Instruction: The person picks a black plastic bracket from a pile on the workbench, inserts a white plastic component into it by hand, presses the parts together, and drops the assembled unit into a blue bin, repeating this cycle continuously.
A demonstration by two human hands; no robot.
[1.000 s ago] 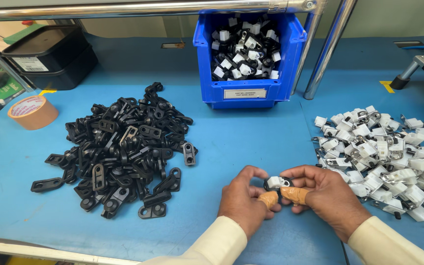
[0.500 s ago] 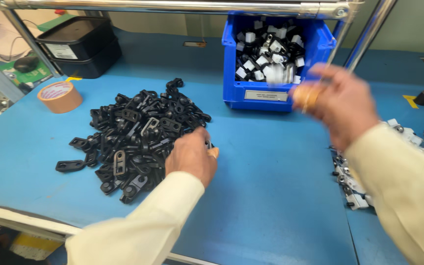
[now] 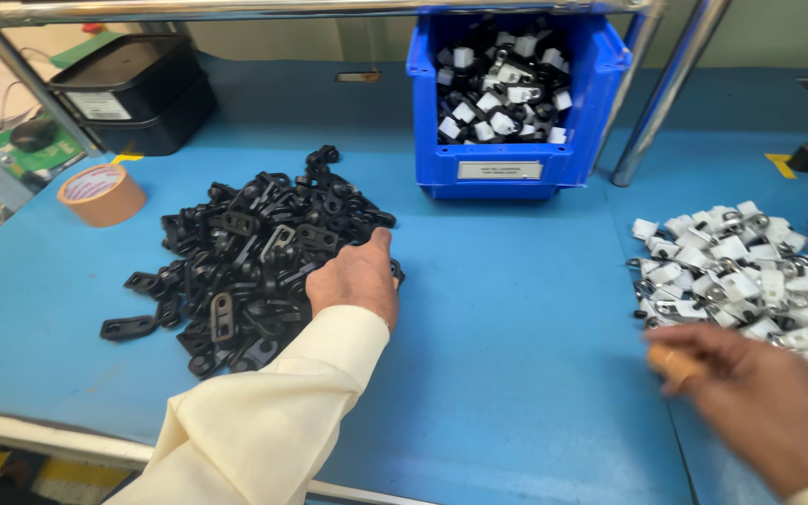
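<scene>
My left hand (image 3: 355, 279) lay curled, grip hidden, on the black bracket pile (image 3: 250, 245) at nine o'clock, while my blurred right hand (image 3: 750, 397), closure unclear, touched the white clips (image 3: 750, 266) at three o'clock.

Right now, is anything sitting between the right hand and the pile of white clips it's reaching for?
Nothing visible is in the way. The right hand hovers at the near edge of the pile of white clips, with only bare blue table around it. The left hand rests on the black parts, well apart.
</scene>
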